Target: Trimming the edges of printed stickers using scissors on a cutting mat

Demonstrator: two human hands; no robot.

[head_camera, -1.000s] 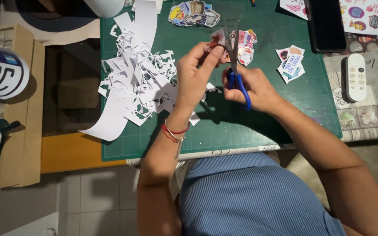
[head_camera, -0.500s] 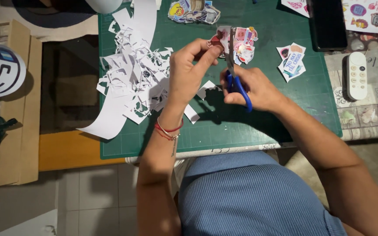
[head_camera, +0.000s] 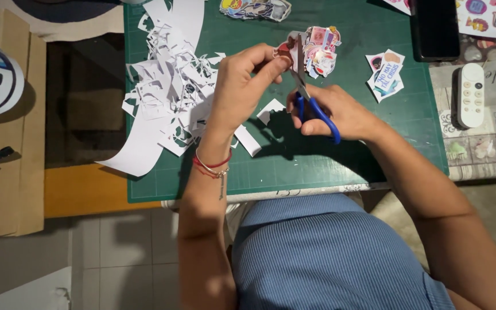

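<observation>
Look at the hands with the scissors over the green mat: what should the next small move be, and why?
Probably close the blue-handled scissors a little further along the sticker's edge. The right hand grips the handles, the blades point up at the small sticker piece pinched by the left hand, and the piece sits right at the blades, above the cutting mat.

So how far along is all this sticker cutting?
Well along, it seems. Done: cut stickers piled on the green mat, plus a heap of white scraps. In hand: the left hand holds a small piece while the right hand works the blue scissors. Left: an uncut sheet at top right.
</observation>
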